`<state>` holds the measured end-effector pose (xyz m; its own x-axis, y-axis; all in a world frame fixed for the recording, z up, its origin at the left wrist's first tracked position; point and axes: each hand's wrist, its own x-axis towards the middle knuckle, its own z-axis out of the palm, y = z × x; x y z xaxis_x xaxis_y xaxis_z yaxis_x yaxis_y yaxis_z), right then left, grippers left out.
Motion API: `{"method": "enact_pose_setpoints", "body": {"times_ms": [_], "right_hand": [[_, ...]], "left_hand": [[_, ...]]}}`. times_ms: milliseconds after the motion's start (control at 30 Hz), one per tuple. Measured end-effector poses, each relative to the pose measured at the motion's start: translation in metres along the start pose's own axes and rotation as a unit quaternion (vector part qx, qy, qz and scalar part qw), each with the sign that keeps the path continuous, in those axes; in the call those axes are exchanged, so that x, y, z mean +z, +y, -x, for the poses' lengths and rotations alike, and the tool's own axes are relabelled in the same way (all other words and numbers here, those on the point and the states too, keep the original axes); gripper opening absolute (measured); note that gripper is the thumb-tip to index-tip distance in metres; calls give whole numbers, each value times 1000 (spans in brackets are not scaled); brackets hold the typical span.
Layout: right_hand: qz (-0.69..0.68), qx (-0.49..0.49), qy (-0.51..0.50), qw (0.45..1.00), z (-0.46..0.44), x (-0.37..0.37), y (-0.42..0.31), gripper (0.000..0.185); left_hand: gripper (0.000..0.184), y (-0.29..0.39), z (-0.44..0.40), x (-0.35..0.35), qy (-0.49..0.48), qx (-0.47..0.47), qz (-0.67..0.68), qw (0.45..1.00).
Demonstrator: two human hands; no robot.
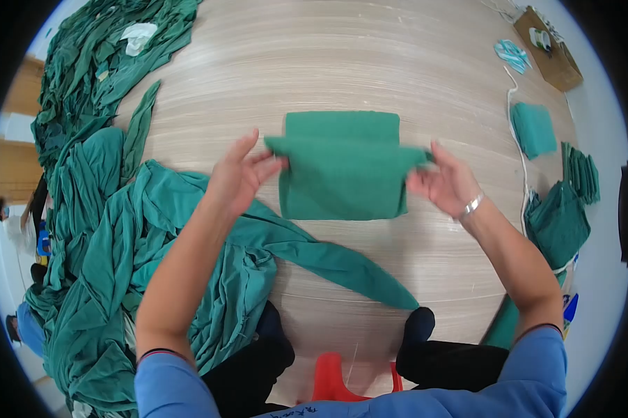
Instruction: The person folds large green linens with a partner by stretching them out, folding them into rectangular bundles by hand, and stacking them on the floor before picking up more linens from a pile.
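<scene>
A green cloth [343, 181], folded to a rectangle, lies on the pale wood-look surface in front of me, its upper flap raised along a slanted edge. My left hand [243, 173] is at the flap's left corner, fingers spread and slightly blurred, with the fingertips by the cloth's edge. At the right corner, my right hand [446, 182] has its thumb and fingers bent around the blurred cloth edge. A silver band circles my right wrist.
Heaped green cloths [98, 244] cover the left side, one strip reaching toward my feet. Folded green cloths [533, 130], a cardboard box [554, 59] and a white cord line the right. A red stool [331, 380] is below me. Two people are at far left.
</scene>
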<state>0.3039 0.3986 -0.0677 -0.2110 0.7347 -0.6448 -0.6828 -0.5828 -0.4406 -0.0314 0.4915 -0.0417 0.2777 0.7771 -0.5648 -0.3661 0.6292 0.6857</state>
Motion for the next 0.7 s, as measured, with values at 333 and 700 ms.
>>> {"method": "enact_pose_setpoints", "body": {"times_ms": [333, 700], "right_hand": [[422, -117, 308, 844, -108, -23, 84, 91], [404, -38, 89, 909, -4, -97, 137, 70]], "left_hand": [[53, -137, -100, -30, 94, 17, -282, 955], [39, -167, -69, -35, -20, 296, -588, 753]]}}
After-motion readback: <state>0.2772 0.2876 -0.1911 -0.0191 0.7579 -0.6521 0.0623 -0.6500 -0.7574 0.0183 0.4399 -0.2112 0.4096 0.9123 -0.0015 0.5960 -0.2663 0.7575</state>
